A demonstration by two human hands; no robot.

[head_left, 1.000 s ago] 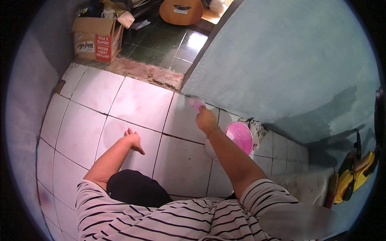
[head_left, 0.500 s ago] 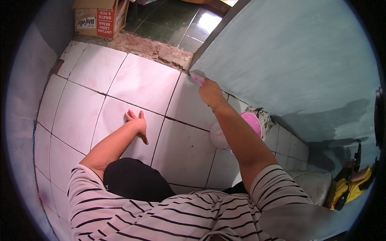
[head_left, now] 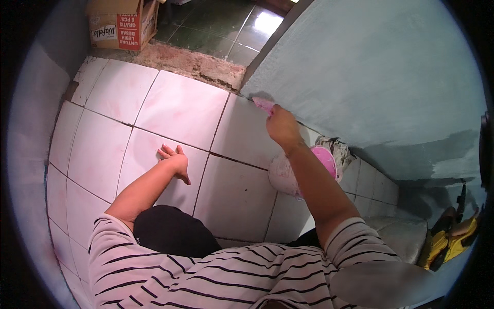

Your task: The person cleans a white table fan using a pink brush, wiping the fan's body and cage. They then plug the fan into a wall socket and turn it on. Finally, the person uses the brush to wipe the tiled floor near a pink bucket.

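Observation:
My right hand (head_left: 284, 126) is closed around a flat, pink-stained tool (head_left: 263, 104) with a tapering end. Its exact kind is hard to make out. The tool's tip points up and left, close to the foot of the grey-blue wall (head_left: 370, 67), where a small dark patch shows; whether it touches is unclear. Beneath my right forearm stands a whitish, stained bucket (head_left: 282, 176) with a pink inside (head_left: 325, 160), partly hidden by the arm. My left hand (head_left: 174, 160) holds nothing, its fingers spread over the white tiled floor (head_left: 177, 116).
A crumpled greyish cloth (head_left: 337, 149) lies between bucket and wall. At the far left, a cardboard box (head_left: 121, 28) stands by a rough, broken threshold (head_left: 193, 64) leading to dark green tiles (head_left: 206, 28). A grey bulky thing (head_left: 399, 234) and yellow cloth (head_left: 455, 244) are at right.
My right hand has moved a little right and nearer to me along the wall's foot, with the tool still in it. My left hand has stayed nearly in place.

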